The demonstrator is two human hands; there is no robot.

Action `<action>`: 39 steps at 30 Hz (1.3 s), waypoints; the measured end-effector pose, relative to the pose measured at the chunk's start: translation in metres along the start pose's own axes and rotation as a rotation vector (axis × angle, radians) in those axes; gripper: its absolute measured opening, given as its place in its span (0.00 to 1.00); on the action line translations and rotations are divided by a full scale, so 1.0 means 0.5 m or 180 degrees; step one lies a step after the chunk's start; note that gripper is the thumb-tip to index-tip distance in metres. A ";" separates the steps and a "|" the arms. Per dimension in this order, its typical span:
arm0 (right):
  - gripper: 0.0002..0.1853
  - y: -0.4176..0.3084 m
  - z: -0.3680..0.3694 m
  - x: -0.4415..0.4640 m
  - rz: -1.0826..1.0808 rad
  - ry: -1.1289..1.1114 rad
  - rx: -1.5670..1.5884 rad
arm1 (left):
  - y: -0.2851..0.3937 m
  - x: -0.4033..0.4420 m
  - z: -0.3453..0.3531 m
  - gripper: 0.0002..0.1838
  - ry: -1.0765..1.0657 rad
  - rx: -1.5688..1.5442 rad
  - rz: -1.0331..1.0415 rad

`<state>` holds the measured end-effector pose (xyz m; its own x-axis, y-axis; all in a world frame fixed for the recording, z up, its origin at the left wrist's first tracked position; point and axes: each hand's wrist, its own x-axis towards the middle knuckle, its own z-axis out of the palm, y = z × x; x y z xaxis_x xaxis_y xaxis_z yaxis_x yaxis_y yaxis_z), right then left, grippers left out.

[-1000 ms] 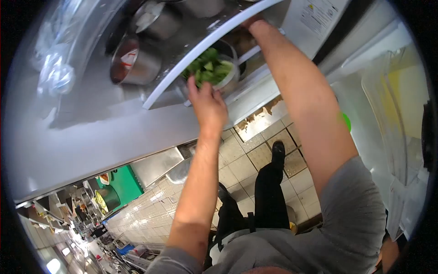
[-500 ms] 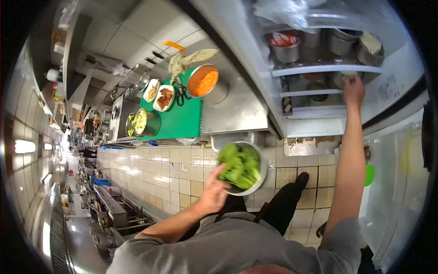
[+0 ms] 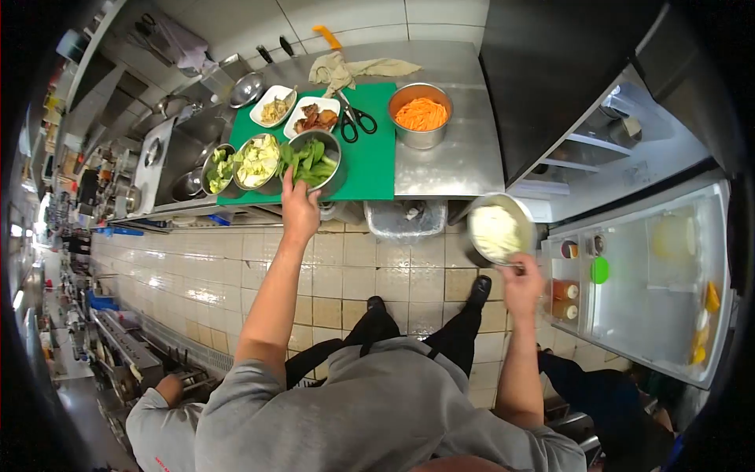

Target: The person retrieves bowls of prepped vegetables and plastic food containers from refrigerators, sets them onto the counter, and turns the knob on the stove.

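Observation:
My left hand (image 3: pixel 300 211) grips the near rim of a metal pot of green leafy vegetables (image 3: pixel 311 165), at the front edge of the green cutting board (image 3: pixel 371 161). Over the floor by the fridge, my right hand (image 3: pixel 522 285) is closed on the edge of a metal pot of white food (image 3: pixel 497 233), whose exact kind I cannot make out. Beside the leafy greens stand a pot of chopped pale green vegetable (image 3: pixel 258 161) and a smaller pot of green pieces (image 3: pixel 221 171). A pot of shredded carrot (image 3: pixel 422 116) rests on the steel counter.
On the board are black-handled scissors (image 3: pixel 358 122), a white dish of brown meat (image 3: pixel 316 118) and another white dish (image 3: pixel 274 107). A cloth (image 3: pixel 338 72) lies behind. The fridge door (image 3: pixel 661 267) hangs open at right. Other people (image 3: pixel 602 397) stand close by on both sides.
The leafy greens moved from above the floor to the board in my left hand. My right hand came out of the fridge with the pot of white food. The view turned toward the counter.

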<state>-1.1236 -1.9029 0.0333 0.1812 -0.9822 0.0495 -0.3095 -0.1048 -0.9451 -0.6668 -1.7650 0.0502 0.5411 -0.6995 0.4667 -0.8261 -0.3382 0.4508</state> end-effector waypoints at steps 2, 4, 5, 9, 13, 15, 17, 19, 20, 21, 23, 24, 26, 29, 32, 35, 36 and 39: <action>0.13 -0.040 0.101 -0.015 -0.0612 -0.0448 -0.0059 | -0.009 0.031 0.026 0.12 0.0072 0.0049 -0.0089; 0.12 -0.108 0.204 -0.013 -0.0948 -0.0651 0.0008 | -0.018 0.064 0.051 0.13 0.0096 0.0120 -0.0173; 0.12 -0.143 0.240 -0.008 -0.1014 -0.0787 -0.0417 | -0.021 0.083 0.064 0.15 0.0265 -0.0007 -0.0213; 0.13 -0.158 0.412 0.033 -0.1120 -0.0897 -0.0306 | 0.006 0.107 0.039 0.24 0.0490 -0.0410 -0.0400; 0.25 -0.155 0.509 0.064 -0.1543 -0.0522 -0.0102 | 0.011 0.013 0.029 0.30 0.0861 -0.0591 -0.0607; 0.30 -0.155 0.480 0.078 -0.1708 -0.0323 -0.0106 | 0.032 -0.105 0.049 0.31 0.0771 -0.1208 -0.0885; 0.31 -0.109 0.404 0.077 -0.1646 -0.0124 -0.0038 | 0.046 -0.255 0.088 0.29 0.0415 -0.0871 -0.0767; 0.29 -0.057 0.299 0.054 -0.0965 -0.0281 0.0334 | 0.035 -0.430 0.144 0.26 -0.0874 -0.1163 -0.1349; 0.28 -0.026 0.240 0.045 -0.0525 -0.0458 0.0526 | 0.033 -0.499 0.179 0.25 -0.1560 -0.1352 -0.1207; 0.27 0.037 0.207 0.043 -0.0479 -0.0106 0.0544 | 0.136 -0.502 0.172 0.25 -0.2406 -0.1670 -0.1775; 0.25 0.149 0.148 0.049 -0.0109 0.0383 0.0587 | 0.272 -0.467 0.235 0.27 -0.3152 -0.1706 -0.1714; 0.25 0.197 0.104 0.047 0.0224 0.0524 0.0631 | 0.357 -0.414 0.263 0.27 -0.3263 -0.1772 -0.1129; 0.22 0.281 0.021 0.056 0.0656 0.0959 0.0786 | 0.505 -0.301 0.368 0.25 -0.3225 -0.1867 -0.0285; 0.16 0.396 -0.085 0.085 0.0980 0.1253 0.0837 | 0.751 -0.091 0.521 0.18 -0.3032 -0.2935 -0.0343; 0.12 0.430 -0.183 0.156 0.1078 0.1223 0.0617 | 0.999 0.122 0.632 0.20 -0.2604 -0.4178 -0.1254; 0.15 0.395 -0.278 0.289 0.0880 0.1274 0.0905 | 1.149 0.297 0.706 0.40 -0.2245 -0.4747 -0.1750; 0.15 0.383 -0.303 0.352 0.0796 0.1256 0.0889 | 1.197 0.338 0.704 0.40 -0.1868 -0.4738 -0.2181; 0.17 0.305 -0.362 0.530 0.0323 0.1241 0.1161 | 1.229 0.429 0.768 0.28 -0.1456 -0.4359 -0.2513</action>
<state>-1.2915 -2.2072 -0.0391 -0.2138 -0.9769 0.0027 0.0491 -0.0135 -0.9987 -1.1190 -2.3648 0.1352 0.4409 -0.8353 -0.3285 0.4948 -0.0792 0.8654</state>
